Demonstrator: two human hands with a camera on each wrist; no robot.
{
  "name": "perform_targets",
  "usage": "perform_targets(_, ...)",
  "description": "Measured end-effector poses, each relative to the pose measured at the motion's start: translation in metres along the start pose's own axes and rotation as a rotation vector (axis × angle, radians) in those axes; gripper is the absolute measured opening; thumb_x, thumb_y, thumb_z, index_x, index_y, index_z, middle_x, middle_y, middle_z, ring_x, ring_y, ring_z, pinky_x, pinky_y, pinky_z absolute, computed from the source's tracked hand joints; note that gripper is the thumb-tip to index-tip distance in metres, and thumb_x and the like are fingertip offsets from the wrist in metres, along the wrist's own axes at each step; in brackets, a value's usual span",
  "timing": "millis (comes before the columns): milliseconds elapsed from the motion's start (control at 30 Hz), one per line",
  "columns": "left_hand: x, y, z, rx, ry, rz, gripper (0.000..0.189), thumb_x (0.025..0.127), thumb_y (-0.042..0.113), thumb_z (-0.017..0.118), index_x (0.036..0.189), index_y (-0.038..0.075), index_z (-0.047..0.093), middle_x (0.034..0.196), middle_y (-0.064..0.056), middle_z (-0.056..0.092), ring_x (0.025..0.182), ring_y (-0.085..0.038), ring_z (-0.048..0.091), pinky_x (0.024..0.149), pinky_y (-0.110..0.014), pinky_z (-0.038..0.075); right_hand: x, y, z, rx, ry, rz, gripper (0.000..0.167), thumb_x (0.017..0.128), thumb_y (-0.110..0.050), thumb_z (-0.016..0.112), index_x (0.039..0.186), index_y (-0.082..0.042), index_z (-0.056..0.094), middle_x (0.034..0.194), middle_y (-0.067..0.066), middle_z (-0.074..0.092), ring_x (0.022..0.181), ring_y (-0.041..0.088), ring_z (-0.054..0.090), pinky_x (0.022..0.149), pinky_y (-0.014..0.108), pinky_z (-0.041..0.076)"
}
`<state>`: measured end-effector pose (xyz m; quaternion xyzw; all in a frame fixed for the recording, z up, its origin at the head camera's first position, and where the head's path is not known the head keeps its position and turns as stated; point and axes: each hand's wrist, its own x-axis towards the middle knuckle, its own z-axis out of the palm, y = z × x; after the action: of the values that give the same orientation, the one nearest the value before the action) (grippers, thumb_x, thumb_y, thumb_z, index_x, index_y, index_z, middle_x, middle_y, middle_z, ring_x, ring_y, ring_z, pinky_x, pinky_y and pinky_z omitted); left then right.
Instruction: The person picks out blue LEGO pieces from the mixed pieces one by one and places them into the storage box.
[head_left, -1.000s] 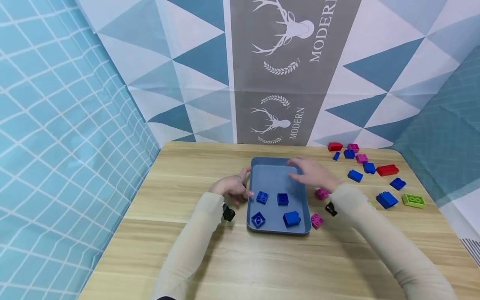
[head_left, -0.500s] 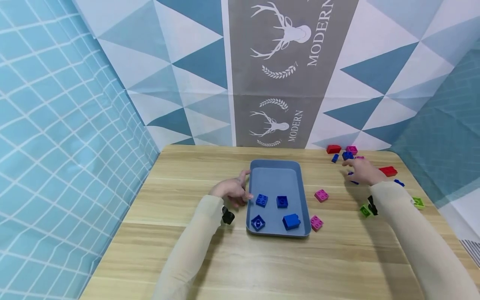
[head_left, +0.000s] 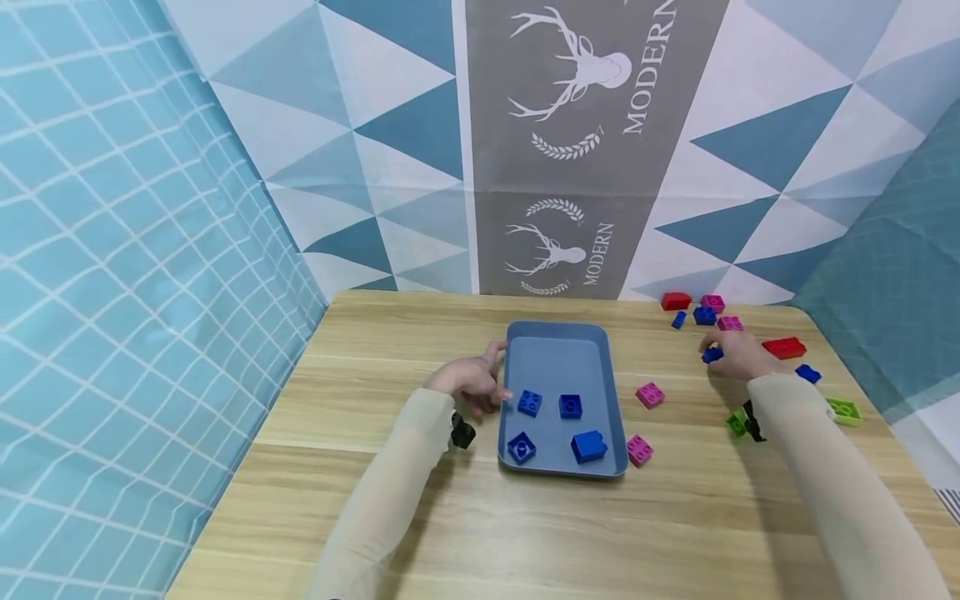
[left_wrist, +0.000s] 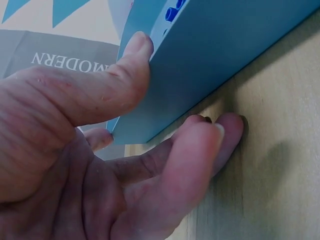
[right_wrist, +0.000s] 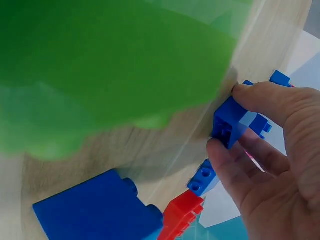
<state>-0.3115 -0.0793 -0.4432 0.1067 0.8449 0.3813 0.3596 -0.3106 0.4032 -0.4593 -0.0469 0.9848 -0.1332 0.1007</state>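
Observation:
My right hand pinches a blue toy brick between thumb and fingertips, close over the table on the right. Its hollow side faces the right wrist camera. At the left side of the blue-grey tray rests my left hand. Its thumb touches the tray's rim and the index finger reaches forward along the outer wall; the other fingers are bent down by the tabletop. Several blue bricks lie inside the tray, among them a larger one at the near right.
Two pink bricks lie right of the tray. Around my right hand are a red brick, a green brick, a smaller green brick and a blue brick. A patterned cloth hangs behind the table.
My right hand has moved from above the tray to the bricks at the right and has taken hold of a blue brick. The left hand has stayed at the tray.

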Motion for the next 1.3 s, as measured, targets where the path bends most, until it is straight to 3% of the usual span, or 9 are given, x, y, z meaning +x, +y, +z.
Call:
perform_targets(100, -0.001, 0.0, 0.001, -0.002, -0.005, 0.006, 0.106, 0.093, 0.013, 0.074, 0.163, 0.033, -0.003, 0.099, -0.021, 0.068, 0.084, -0.033, 0.071, 0.062, -0.039, 0.063, -0.001, -0.004, -0.002, -0.006, -0.012, -0.011, 0.033, 0.086, -0.006, 0.077, 0.116, 0.003, 0.065, 0.115, 0.034, 0.061, 0.105, 0.051, 0.056, 0.09, 0.068, 0.053)
perform_targets(267, -0.004, 0.001, 0.001, 0.006, 0.007, 0.011, 0.106, 0.093, 0.012, 0.075, 0.163, 0.033, -0.002, 0.096, -0.021, 0.067, 0.08, -0.032, 0.071, 0.062, -0.039, 0.063, -0.002, -0.025, -0.012, -0.004, 0.01, -0.053, 0.04, 0.088, -0.012, 0.076, 0.123, 0.003, 0.064, 0.117, 0.036, 0.06, 0.106, 0.052, 0.056, 0.089, 0.07, 0.052)
perform_targets(567, -0.004, 0.005, 0.0, 0.048, 0.012, -0.01, 0.105, 0.095, 0.014, 0.074, 0.163, 0.032, -0.003, 0.093, -0.024, 0.07, 0.077, -0.032, 0.071, 0.06, -0.039, 0.063, 0.002, -0.1, -0.029, -0.012, 0.104, -0.319, 0.037, 0.09, -0.009, 0.076, 0.123, 0.002, 0.066, 0.116, 0.025, 0.068, 0.106, 0.043, 0.064, 0.094, 0.065, 0.054)
perform_targets(733, -0.004, 0.007, 0.001, 0.038, 0.005, -0.02, 0.104, 0.095, 0.014, 0.073, 0.163, 0.033, -0.003, 0.092, -0.023, 0.07, 0.077, -0.032, 0.071, 0.061, -0.039, 0.063, 0.003, -0.14, -0.023, 0.007, 0.143, -0.487, 0.031, 0.088, -0.005, 0.077, 0.118, -0.001, 0.069, 0.112, 0.019, 0.071, 0.096, 0.033, 0.069, 0.086, 0.054, 0.061)
perform_targets(833, -0.003, 0.007, 0.0, 0.021, -0.002, -0.012, 0.105, 0.095, 0.015, 0.073, 0.163, 0.032, -0.004, 0.094, -0.022, 0.068, 0.079, -0.032, 0.071, 0.062, -0.04, 0.063, 0.004, -0.162, -0.017, 0.013, 0.106, -0.55, 0.03, 0.089, -0.005, 0.076, 0.118, -0.002, 0.07, 0.112, 0.017, 0.071, 0.094, 0.029, 0.07, 0.084, 0.049, 0.062)
perform_targets(967, -0.001, 0.007, -0.001, 0.024, -0.004, -0.006, 0.105, 0.095, 0.016, 0.073, 0.163, 0.033, -0.004, 0.097, -0.022, 0.068, 0.082, -0.033, 0.072, 0.063, -0.041, 0.064, 0.002, -0.181, -0.007, -0.023, 0.011, -0.557, 0.031, 0.091, -0.007, 0.075, 0.121, -0.003, 0.07, 0.117, 0.016, 0.07, 0.104, 0.032, 0.067, 0.091, 0.052, 0.06)
perform_targets(1300, -0.005, 0.007, 0.001, 0.016, 0.009, -0.025, 0.106, 0.093, 0.015, 0.075, 0.164, 0.033, -0.003, 0.098, -0.022, 0.068, 0.085, -0.034, 0.073, 0.066, -0.043, 0.064, 0.007, -0.185, 0.022, -0.151, -0.077, -0.587, 0.03, 0.088, -0.011, 0.08, 0.117, -0.01, 0.072, 0.117, 0.014, 0.072, 0.105, 0.031, 0.067, 0.094, 0.057, 0.058)
